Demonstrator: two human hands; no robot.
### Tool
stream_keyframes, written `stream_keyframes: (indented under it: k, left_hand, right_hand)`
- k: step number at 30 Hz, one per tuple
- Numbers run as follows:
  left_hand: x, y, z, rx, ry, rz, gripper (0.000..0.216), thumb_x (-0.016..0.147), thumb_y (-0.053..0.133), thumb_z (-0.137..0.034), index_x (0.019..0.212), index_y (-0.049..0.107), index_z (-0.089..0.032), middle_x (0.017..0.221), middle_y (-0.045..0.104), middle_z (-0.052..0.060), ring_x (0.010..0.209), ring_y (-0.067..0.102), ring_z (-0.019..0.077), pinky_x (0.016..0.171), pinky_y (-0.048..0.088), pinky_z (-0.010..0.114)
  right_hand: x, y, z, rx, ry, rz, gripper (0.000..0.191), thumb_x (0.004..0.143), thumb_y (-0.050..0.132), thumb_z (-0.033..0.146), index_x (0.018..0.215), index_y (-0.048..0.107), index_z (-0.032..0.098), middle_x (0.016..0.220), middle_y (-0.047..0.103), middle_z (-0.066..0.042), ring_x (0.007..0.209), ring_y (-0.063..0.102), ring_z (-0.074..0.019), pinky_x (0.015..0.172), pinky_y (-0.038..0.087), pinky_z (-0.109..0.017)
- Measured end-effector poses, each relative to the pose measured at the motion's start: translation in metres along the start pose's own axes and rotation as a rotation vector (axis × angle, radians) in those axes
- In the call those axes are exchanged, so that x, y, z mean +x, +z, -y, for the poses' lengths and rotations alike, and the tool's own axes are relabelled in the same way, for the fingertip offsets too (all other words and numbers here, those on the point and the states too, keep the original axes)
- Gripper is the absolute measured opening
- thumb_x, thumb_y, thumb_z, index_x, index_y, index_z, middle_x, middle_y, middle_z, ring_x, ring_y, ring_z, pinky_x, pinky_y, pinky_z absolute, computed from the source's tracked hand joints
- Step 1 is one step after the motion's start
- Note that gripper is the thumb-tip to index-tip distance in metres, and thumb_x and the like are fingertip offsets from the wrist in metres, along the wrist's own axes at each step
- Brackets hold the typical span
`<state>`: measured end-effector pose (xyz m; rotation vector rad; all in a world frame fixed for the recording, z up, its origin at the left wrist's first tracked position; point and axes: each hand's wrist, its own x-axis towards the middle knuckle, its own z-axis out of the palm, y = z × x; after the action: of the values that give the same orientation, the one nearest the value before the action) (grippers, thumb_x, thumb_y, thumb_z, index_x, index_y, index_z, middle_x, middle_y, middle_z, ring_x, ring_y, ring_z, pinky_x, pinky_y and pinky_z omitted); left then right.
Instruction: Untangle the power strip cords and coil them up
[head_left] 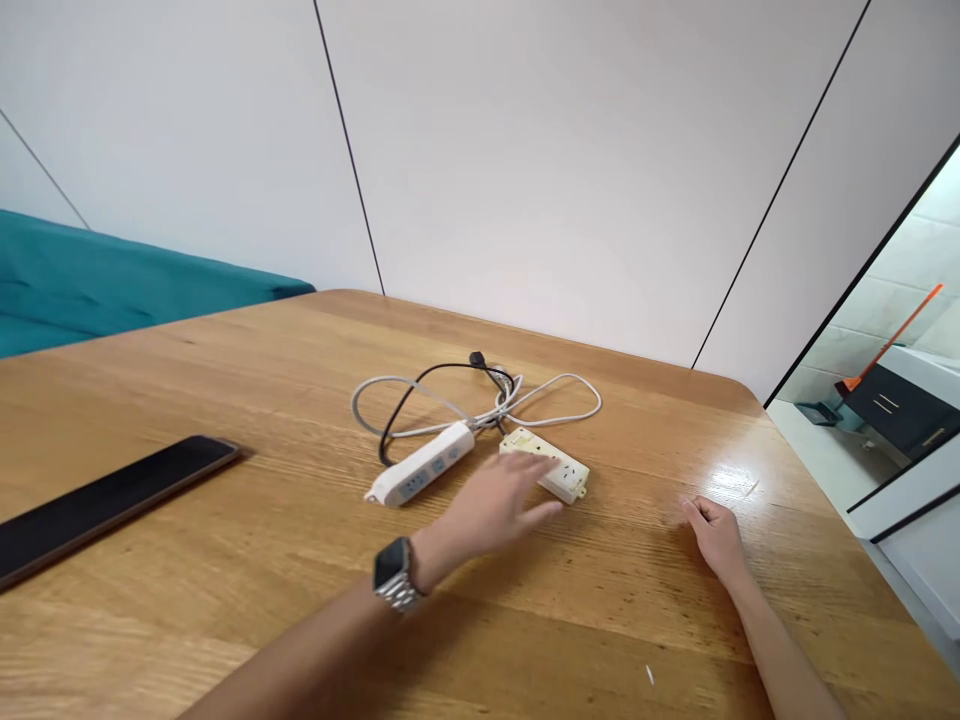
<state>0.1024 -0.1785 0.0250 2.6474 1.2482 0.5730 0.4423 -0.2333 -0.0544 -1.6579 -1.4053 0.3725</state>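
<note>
My left hand (pixel 499 500), with a watch (pixel 394 573) on its wrist, reaches over the near side of a cream power strip (pixel 566 476). Its fingers are stretched out and partly cover the strip; whether they touch it I cannot tell. Just left of that hand lies a white power strip (pixel 426 466) with bluish sockets. Behind both strips, a white cable (pixel 581 378) and a black cable (pixel 409 392) lie looped together, with a black plug (pixel 477 358) at the far end. Off to the right, my right hand (pixel 718 538) rests on the table, fingers curled closed, nothing visible in them.
A dark flat device (pixel 112 505) lies on the wooden table (pixel 300 600) at left. A small white scrap (pixel 650 675) is near the front. Behind the table stand a white wall (pixel 540 180) and a teal sofa (pixel 135 285). An orange-handled broom (pixel 896 340) shows through the doorway.
</note>
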Motion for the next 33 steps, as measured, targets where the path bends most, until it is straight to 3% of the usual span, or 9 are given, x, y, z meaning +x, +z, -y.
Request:
stream_keyframes:
  k: [4,8,11,16,20,24,27,30,33]
  left_hand:
    - [-0.02,-0.033,0.068,0.052,-0.348,-0.208,0.058,0.077,0.048,-0.06,0.119,0.062,-0.021,0.124,0.061,0.012,0.116,0.053,0.0325,0.101,0.039,0.044]
    - [-0.038,-0.027,0.108,-0.248,-0.404,0.009,0.068,0.073,0.044,-0.067,0.118,0.061,-0.02,0.119,0.064,0.009,0.103,0.06,0.03,0.089,0.048,0.035]
    - [-0.041,-0.008,0.083,-0.259,-0.315,0.08,0.058,0.081,0.036,-0.058,0.114,0.061,-0.018,0.117,0.064,0.01,0.104,0.059,0.0281,0.092,0.045,0.034]
    - [-0.032,0.012,-0.003,-0.043,-0.285,0.178,0.046,0.089,0.029,-0.045,0.11,0.057,-0.015,0.105,0.066,0.017,0.096,0.062,0.0293,0.087,0.044,0.04]
    - [-0.015,0.028,-0.062,0.018,-0.227,0.237,0.045,0.088,0.034,-0.046,0.105,0.058,-0.013,0.097,0.067,0.021,0.093,0.063,0.0334,0.085,0.043,0.046]
    - [-0.002,0.053,-0.116,0.012,-0.124,0.249,0.056,0.084,0.038,-0.056,0.105,0.061,-0.011,0.091,0.067,0.025,0.089,0.063,0.037,0.083,0.042,0.052]
    - [-0.011,0.054,-0.148,-0.05,0.058,0.309,0.047,0.085,0.04,-0.052,0.099,0.066,-0.015,0.083,0.068,0.022,0.08,0.064,0.035,0.078,0.043,0.052]
    - [-0.032,0.023,-0.144,-0.249,0.311,0.344,0.034,0.09,0.036,-0.039,0.096,0.067,-0.029,0.086,0.071,0.011,0.079,0.065,0.025,0.073,0.046,0.041]
    - [-0.034,-0.022,-0.083,-0.324,0.154,0.083,0.037,0.088,0.04,-0.051,0.108,0.064,-0.032,0.106,0.069,0.006,0.096,0.062,0.0232,0.087,0.046,0.038]
  right_hand:
    - [-0.003,0.001,0.003,-0.049,-0.03,0.005,0.047,0.08,0.047,0.059,0.054,0.048,0.02,0.051,0.048,0.001,0.051,0.046,-0.015,0.053,0.037,-0.027]
    - [-0.013,0.019,0.021,-0.142,-0.114,0.062,0.037,0.084,0.048,0.052,0.09,0.065,0.019,0.083,0.067,-0.006,0.073,0.061,-0.0207,0.068,0.047,-0.032]
    - [-0.022,0.041,0.037,-0.226,-0.233,0.094,0.045,0.085,0.051,0.048,0.119,0.059,0.022,0.115,0.064,-0.011,0.101,0.06,-0.0262,0.087,0.047,-0.04]
    - [-0.028,0.057,0.042,-0.256,-0.361,0.139,0.064,0.085,0.052,0.049,0.141,0.039,0.02,0.143,0.044,-0.011,0.131,0.041,-0.028,0.106,0.035,-0.045]
    - [-0.021,0.045,0.035,-0.198,-0.323,0.107,0.059,0.088,0.046,0.05,0.137,0.045,0.018,0.135,0.053,-0.013,0.123,0.048,-0.0271,0.102,0.039,-0.045]
    - [-0.012,0.022,0.027,-0.197,-0.256,-0.013,0.045,0.087,0.045,0.052,0.108,0.065,0.018,0.111,0.067,-0.012,0.105,0.059,-0.027,0.094,0.043,-0.043]
    - [-0.007,0.005,0.016,-0.212,-0.157,-0.084,0.046,0.084,0.045,0.056,0.095,0.068,0.018,0.1,0.069,-0.012,0.097,0.061,-0.0276,0.089,0.044,-0.042]
    - [-0.005,-0.003,0.008,-0.229,-0.112,-0.065,0.044,0.083,0.046,0.056,0.091,0.068,0.019,0.099,0.07,-0.012,0.096,0.061,-0.0272,0.088,0.043,-0.041]
    - [-0.005,-0.002,0.007,-0.279,-0.101,-0.081,0.043,0.081,0.047,0.055,0.091,0.068,0.019,0.097,0.07,-0.011,0.094,0.061,-0.0271,0.086,0.042,-0.041]
